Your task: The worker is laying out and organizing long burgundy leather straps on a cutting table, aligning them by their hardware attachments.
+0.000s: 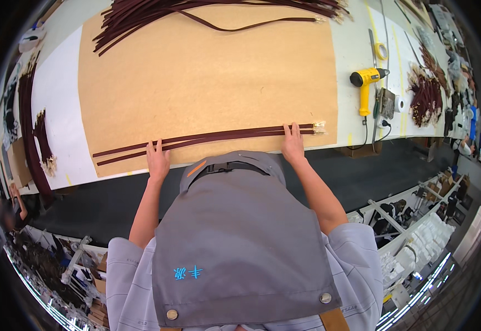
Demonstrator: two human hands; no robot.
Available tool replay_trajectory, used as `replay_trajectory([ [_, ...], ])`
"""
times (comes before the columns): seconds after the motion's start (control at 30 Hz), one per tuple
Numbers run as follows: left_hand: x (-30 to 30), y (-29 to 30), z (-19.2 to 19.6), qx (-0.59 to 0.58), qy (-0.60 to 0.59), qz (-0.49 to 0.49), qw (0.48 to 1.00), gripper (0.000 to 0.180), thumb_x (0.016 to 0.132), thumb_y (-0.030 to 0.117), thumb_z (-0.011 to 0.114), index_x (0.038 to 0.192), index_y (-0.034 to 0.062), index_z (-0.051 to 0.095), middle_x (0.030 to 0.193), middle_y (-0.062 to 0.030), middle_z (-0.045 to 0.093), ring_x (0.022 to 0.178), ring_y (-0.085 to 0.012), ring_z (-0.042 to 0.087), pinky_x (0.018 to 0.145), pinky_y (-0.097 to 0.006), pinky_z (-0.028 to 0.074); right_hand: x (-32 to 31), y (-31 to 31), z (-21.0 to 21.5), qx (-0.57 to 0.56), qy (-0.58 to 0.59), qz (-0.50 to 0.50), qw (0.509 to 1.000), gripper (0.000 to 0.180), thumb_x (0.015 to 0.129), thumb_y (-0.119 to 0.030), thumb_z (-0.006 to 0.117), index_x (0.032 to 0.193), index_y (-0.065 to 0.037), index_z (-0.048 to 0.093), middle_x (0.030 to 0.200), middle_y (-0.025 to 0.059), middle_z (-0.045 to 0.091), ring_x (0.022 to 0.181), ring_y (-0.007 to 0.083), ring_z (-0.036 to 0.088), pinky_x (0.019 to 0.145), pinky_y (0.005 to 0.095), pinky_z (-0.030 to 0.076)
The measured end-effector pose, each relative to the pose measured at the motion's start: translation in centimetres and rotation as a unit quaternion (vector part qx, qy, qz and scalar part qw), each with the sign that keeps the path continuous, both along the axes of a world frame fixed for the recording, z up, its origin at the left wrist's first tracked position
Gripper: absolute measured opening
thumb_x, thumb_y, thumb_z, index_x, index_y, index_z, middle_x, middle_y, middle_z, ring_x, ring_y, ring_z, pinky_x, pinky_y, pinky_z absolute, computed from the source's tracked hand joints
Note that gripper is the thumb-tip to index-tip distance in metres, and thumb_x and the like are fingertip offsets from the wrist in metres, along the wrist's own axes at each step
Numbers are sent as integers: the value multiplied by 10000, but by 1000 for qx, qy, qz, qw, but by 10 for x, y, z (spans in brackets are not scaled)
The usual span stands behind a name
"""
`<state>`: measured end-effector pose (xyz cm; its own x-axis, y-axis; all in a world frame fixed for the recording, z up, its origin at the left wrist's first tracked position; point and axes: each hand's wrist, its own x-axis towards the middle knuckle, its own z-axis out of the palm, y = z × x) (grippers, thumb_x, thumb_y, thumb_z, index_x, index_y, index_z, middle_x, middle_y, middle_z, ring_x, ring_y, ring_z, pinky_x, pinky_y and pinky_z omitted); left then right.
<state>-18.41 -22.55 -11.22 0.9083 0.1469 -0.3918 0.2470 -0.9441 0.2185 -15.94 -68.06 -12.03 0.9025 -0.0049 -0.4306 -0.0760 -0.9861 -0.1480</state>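
Note:
Two long, flat dark maroon straps (224,134) lie side by side along the near part of the brown paper sheet (207,83). At their right ends sit small pale gold fittings (319,127), too small to make out in detail. My left hand (158,160) rests its stretched fingers on the straps left of the middle. Close to the fittings, my right hand (293,144) touches the straps with fingers extended. Neither hand is closed around anything.
A heap of similar straps (157,16) lies across the far edge of the paper. To the right are a yellow heat gun (365,83), a yellow tape roll (382,51) and a strap bundle (425,95). More strap bundles (42,135) lie at the left.

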Motion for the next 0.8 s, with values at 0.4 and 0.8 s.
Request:
replay_trajectory([
  [0.4, -12, -9, -5, 37, -2, 64, 997, 571, 843, 218, 575, 1326, 32, 334, 1351, -319, 239, 1263, -454, 244, 1038, -470, 263, -11, 4, 7, 15, -4, -36, 999, 575, 757, 23, 446, 1318, -9, 323, 1361, 336, 213, 1265, 449, 250, 1030, 469, 257],
  [0.8, -9, -9, -5, 40, 26, 98, 994, 618, 834, 244, 584, 1334, 15, 302, 1339, -344, 234, 1229, -505, 259, 1023, -496, 274, 36, -59, 8, -24, -24, -185, 982, 244, 760, -132, 605, 970, -19, 550, 1001, 172, 517, 919, 345, 552, 774, 421, 470],
])
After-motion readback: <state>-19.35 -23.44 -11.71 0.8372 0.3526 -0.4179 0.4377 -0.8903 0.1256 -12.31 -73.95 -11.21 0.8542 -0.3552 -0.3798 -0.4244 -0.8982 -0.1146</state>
